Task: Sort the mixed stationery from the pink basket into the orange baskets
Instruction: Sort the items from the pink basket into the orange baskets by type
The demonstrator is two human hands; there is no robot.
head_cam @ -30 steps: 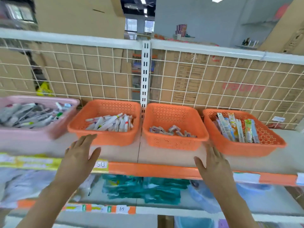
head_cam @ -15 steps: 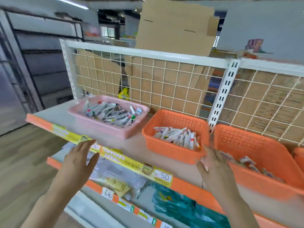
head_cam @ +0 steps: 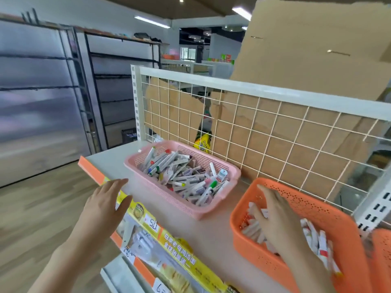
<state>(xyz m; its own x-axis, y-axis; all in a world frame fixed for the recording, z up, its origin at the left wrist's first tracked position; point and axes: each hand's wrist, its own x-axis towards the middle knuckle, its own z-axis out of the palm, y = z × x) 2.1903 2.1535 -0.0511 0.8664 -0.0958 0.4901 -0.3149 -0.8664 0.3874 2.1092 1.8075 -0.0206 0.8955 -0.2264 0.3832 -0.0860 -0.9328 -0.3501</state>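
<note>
Two flat, palm-down hands

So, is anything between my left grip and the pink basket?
Nothing visible. The left grip hovers over the shelf's front edge; only shelf surface lies between it and the pink basket.

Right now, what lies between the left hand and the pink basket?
In the head view, only the yellow label strip on the shelf's front edge and a bare band of shelf top lie between the left hand and the pink basket.
</note>
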